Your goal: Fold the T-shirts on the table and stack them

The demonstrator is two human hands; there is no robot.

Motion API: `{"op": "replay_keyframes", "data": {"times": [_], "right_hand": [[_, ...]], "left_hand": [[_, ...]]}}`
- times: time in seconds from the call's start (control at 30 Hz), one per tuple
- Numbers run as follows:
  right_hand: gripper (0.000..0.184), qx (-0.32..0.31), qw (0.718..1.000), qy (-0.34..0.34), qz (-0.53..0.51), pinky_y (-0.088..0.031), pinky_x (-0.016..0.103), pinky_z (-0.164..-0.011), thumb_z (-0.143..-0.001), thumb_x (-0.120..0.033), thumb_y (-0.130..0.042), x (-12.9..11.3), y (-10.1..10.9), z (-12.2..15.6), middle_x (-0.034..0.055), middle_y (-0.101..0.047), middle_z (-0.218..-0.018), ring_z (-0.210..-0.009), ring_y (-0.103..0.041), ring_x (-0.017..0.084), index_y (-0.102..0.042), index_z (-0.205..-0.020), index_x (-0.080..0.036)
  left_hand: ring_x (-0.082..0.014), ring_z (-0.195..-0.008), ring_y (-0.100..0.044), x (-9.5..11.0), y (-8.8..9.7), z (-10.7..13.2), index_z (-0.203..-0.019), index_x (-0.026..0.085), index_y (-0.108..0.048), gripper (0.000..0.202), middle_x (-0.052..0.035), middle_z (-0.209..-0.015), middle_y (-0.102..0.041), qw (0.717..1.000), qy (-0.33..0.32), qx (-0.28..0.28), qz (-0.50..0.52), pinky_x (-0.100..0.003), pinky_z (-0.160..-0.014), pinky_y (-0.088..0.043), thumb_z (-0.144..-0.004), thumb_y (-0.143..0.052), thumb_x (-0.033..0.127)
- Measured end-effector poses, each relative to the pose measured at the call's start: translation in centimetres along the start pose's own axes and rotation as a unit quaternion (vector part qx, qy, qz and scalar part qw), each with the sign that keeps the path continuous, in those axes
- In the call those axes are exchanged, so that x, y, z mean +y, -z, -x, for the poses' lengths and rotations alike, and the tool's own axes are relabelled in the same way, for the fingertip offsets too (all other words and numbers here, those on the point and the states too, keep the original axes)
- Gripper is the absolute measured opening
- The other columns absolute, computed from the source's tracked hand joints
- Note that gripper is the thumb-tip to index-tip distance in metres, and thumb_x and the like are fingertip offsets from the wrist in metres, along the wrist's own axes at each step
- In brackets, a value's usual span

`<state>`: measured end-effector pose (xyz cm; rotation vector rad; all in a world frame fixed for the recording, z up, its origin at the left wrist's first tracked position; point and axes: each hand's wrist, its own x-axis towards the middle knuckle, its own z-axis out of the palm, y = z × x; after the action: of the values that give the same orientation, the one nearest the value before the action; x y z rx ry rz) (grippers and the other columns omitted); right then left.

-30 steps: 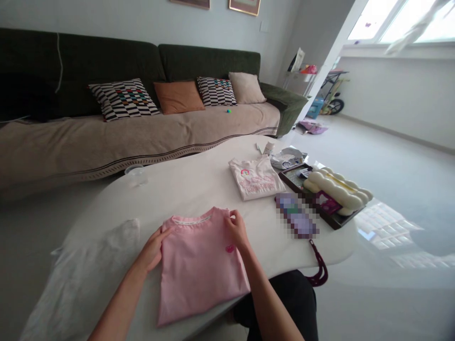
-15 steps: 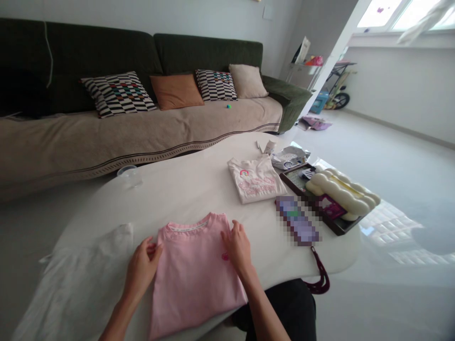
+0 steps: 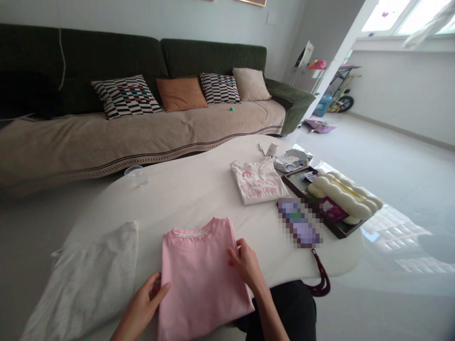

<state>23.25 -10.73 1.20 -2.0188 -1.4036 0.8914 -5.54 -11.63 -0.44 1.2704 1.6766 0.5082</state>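
Note:
A pink T-shirt [image 3: 201, 279], folded into a near rectangle with its neckline pointing away from me, lies at the near edge of the white table. My left hand [image 3: 151, 296] holds its left edge, thumb on top and fingers curled at the side. On the opposite edge, by a small dark pink emblem, my right hand [image 3: 247, 265] pinches the cloth between thumb and fingers. To the left, a crumpled white garment [image 3: 95, 279] hangs partly over the table's edge. Farther back sits a folded white T-shirt [image 3: 259, 182] with a rainbow and pink print.
Right of the shirts are a phone [image 3: 298, 222] with a dark red strap and a dark tray [image 3: 343, 232] holding a cream puffy object [image 3: 344, 194]. Behind lie a silver packet [image 3: 293, 158] and a small white bottle [image 3: 272, 149]. A clear cup [image 3: 137, 176] stands far left.
Both hands have slid down along the pink shirt's side edges toward me, the left one farther. The whole view has shifted slightly; other things stay put.

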Motion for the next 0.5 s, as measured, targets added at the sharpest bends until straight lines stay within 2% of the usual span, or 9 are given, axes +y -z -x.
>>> {"op": "replay_keyframes", "data": {"times": [0.07,0.13,0.2,0.27,0.37,0.43,0.5], "right_hand": [[0.018,-0.024,1.0,-0.002,-0.017,-0.032,0.022,-0.051,-0.082,-0.03,-0.046,1.1,0.7,1.0,-0.0017,-0.056,-0.055,-0.052,-0.052,0.013,-0.047,-0.067,-0.021],[0.023,-0.043,0.999,0.0,-0.032,-0.029,0.022,-0.049,-0.078,-0.028,-0.049,2.0,1.2,1.8,-0.0027,-0.051,-0.05,-0.049,-0.048,0.012,-0.043,-0.057,-0.021],[0.021,-0.048,0.998,0.008,-0.051,-0.03,0.022,-0.05,-0.076,-0.026,-0.048,2.5,1.4,2.6,-0.0032,-0.051,-0.052,-0.05,-0.046,0.012,-0.041,-0.056,-0.021],[0.016,-0.037,0.997,0.014,-0.072,-0.033,0.021,-0.052,-0.079,-0.028,-0.042,2.5,1.4,3.3,-0.0032,-0.053,-0.056,-0.054,-0.048,0.012,-0.044,-0.065,-0.021],[0.02,-0.02,0.995,0.013,-0.095,-0.035,0.021,-0.051,-0.085,-0.034,-0.035,2.4,1.8,3.8,-0.0036,-0.053,-0.056,-0.052,-0.048,0.012,-0.049,-0.081,-0.019],[0.027,-0.013,0.994,0.012,-0.105,-0.035,0.022,-0.049,-0.085,-0.038,-0.035,2.4,2.9,3.5,-0.0041,-0.052,-0.053,-0.049,-0.047,0.012,-0.051,-0.092,-0.017],[0.034,-0.005,0.994,0.015,-0.113,-0.034,0.021,-0.048,-0.085,-0.04,-0.038,2.6,5.0,2.3,-0.0042,-0.053,-0.053,-0.048,-0.047,0.012,-0.053,-0.102,-0.015]], "left_hand": [[-0.0328,-0.098,-0.064,-0.2,-0.6,0.8,-0.092,0.019,-0.058,0.055,-0.0116,-0.097,-0.072,0.997,0.04,0.015,0.063,-0.038,-0.084,-0.051,-0.055,-0.065,0.058],[-0.0345,-0.105,-0.062,-0.2,-1.3,1.6,-0.096,0.017,-0.06,0.059,-0.0138,-0.107,-0.07,0.99,0.072,-0.005,0.119,-0.041,-0.091,-0.049,-0.052,-0.07,0.055],[-0.0344,-0.115,-0.056,0.1,-1.9,2.3,-0.1,0.017,-0.061,0.062,-0.0137,-0.118,-0.066,0.98,0.093,-0.023,0.175,-0.041,-0.099,-0.044,-0.051,-0.074,0.052],[-0.0321,-0.126,-0.047,0.9,-2.4,2.9,-0.109,0.019,-0.06,0.065,-0.0109,-0.13,-0.058,0.968,0.114,-0.01,0.222,-0.04,-0.106,-0.037,-0.053,-0.074,0.049],[-0.027,-0.135,-0.035,3.3,-3.0,3.4,-0.122,0.021,-0.055,0.066,-0.0056,-0.142,-0.047,0.954,0.12,-0.017,0.273,-0.037,-0.112,-0.028,-0.062,-0.07,0.045],[-0.0264,-0.133,-0.038,5.6,-3.5,3.1,-0.128,0.022,-0.051,0.063,-0.0045,-0.142,-0.046,0.941,0.107,-0.065,0.313,-0.037,-0.112,-0.029,-0.069,-0.066,0.04],[-0.0276,-0.127,-0.046,8.4,-4.2,2.2,-0.133,0.023,-0.046,0.064,-0.0055,-0.139,-0.05,0.92,0.091,-0.124,0.359,-0.039,-0.107,-0.035,-0.072,-0.064,0.033]]}}
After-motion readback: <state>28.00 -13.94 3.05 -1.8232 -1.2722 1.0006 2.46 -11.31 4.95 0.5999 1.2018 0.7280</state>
